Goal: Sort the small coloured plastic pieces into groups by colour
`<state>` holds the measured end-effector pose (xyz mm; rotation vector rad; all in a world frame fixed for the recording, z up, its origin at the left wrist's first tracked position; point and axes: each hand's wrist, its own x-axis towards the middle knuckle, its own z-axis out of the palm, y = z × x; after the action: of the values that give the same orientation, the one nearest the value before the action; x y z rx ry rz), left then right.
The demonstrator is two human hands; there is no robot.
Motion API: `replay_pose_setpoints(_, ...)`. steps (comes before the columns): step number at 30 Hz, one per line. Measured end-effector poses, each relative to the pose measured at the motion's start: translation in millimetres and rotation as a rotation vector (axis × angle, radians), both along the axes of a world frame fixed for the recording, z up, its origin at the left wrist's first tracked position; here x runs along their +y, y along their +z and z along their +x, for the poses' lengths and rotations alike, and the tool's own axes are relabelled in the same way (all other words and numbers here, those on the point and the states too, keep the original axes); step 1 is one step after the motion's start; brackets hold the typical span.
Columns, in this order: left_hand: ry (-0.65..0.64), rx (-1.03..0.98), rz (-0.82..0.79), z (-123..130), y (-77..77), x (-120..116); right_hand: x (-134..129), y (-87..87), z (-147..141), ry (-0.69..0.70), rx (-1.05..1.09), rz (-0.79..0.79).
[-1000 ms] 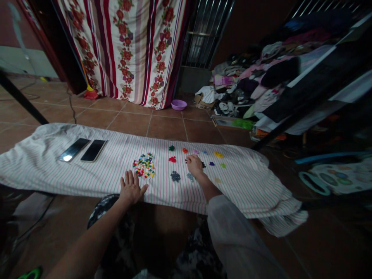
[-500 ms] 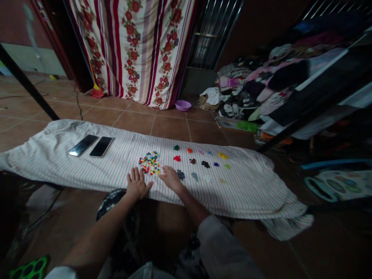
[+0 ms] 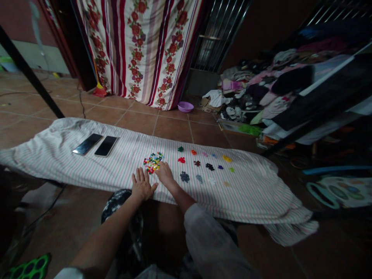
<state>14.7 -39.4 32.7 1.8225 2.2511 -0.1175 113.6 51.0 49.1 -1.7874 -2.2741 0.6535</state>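
A mixed pile of small multicoloured pieces (image 3: 152,162) lies on a striped cloth (image 3: 244,193). At the pile's right edge is my right hand (image 3: 165,174), its fingers bent together and pointing down; whatever they pinch is too small to make out. My left hand (image 3: 142,185) rests flat on the cloth just below the pile, fingers spread, holding nothing. To the right, small single-colour heaps sit in rough rows, among them red (image 3: 181,160), dark green (image 3: 180,149), black (image 3: 209,167), yellow (image 3: 227,158) and dark grey (image 3: 184,177).
Two phones (image 3: 87,144) (image 3: 106,146) lie on the cloth at the left. Beyond it, a purple basin (image 3: 185,107) stands on the tiled floor before a floral curtain (image 3: 139,50). Clothes (image 3: 247,87) are heaped at the back right.
My right hand has moved slightly left to the pile's edge, and its fingers have drawn together. My left hand stays flat below the pile. The whole view has shifted a little.
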Motion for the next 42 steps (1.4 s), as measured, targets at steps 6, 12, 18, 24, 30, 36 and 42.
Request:
replay_pose_setpoints(6, -0.004, 0.001, 0.052, -1, -6.7, -1, 11, 6.1, -4, 0.011, 0.046, 0.062)
replay_pose_setpoints(12, 0.0, 0.003, 0.072, 0, -6.3, -1, -16, -11.8, 6, 0.208, 0.127, 0.139)
replay_pose_setpoints(18, -0.005, 0.001, 0.072, 0, -0.5, -4, -21, -16.7, -6, 0.239, 0.088, 0.095)
replay_pose_setpoints(24, -0.006, 0.013, 0.102, 0, -6.1, -2, 5, -14.1, -16, 0.106, 0.09, 0.116)
replay_pose_setpoints(30, -0.013, 0.036, 0.173, 0, -14.2, -3, -4, -14.7, -8, 0.123, 0.139, 0.181)
replay_pose_setpoints(36, -0.023, 0.063, 0.208, -1, -15.4, -4, -14, -13.5, -14, 0.255, 0.089, 0.073)
replay_pose_setpoints(42, -0.043, 0.039, 0.211, -3, -10.3, -8, -9, -28.9, -10, 0.237, 0.213, 0.174)
